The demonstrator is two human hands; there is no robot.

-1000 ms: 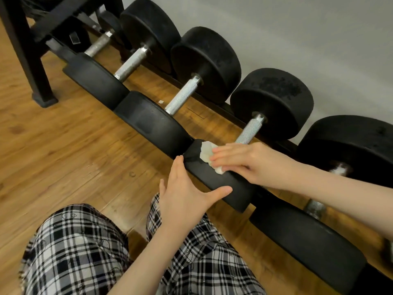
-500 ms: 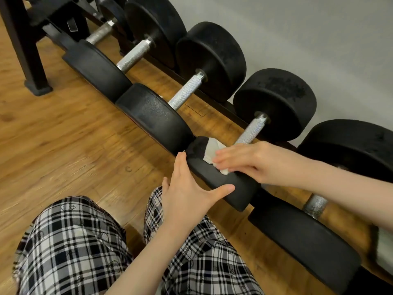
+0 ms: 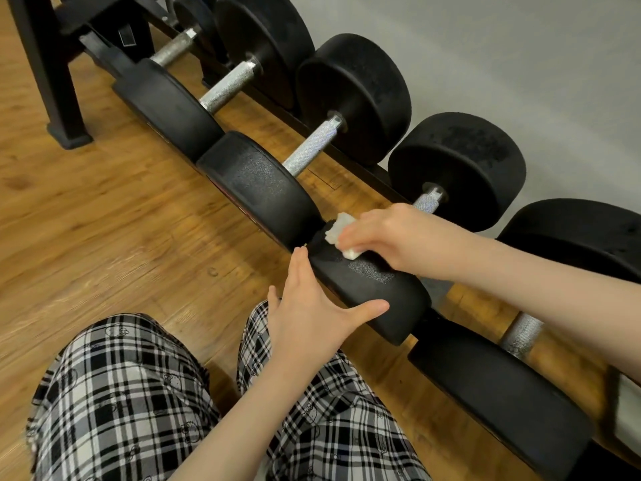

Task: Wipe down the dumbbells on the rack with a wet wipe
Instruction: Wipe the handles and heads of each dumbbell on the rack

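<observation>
Black rubber heads lined the low rack (image 3: 350,157), each dumbbell lying across it with its knurled steel handle bridging the gap above the wooden floor (image 3: 104,220). I worked on the dumbbell (image 3: 374,282) fourth from the far end, its near head directly in front of my knees. My right hand (image 3: 392,237) lay across the top of that head with its fingers held together and bent down over the wet wipe (image 3: 338,230), a crumpled white wad pressed between my fingertips and the rubber at the head's far-left edge, just beside the neighbouring dumbbell (image 3: 260,185). Only a small part of the wipe showed past my fingertips; the rest was covered by that grip. A patch of the rubber just beside my right wrist looked speckled and lighter than the surface around it.

My left hand (image 3: 312,314) was spread flat against the near face of the same head, fingers straight and pointing up its left edge, the thumb stretched out to the right along its rim. That grip curled round nothing; it only rested against the head.

My legs in black-and-white plaid trousers (image 3: 121,394) filled the lower part of the view. Another, larger dumbbell (image 3: 496,397) sat to the right, its handle partly hidden under my right forearm. A black frame leg (image 3: 52,81) stood on the floor at the far left, and a pale grey wall (image 3: 485,46) ran behind the rack.
</observation>
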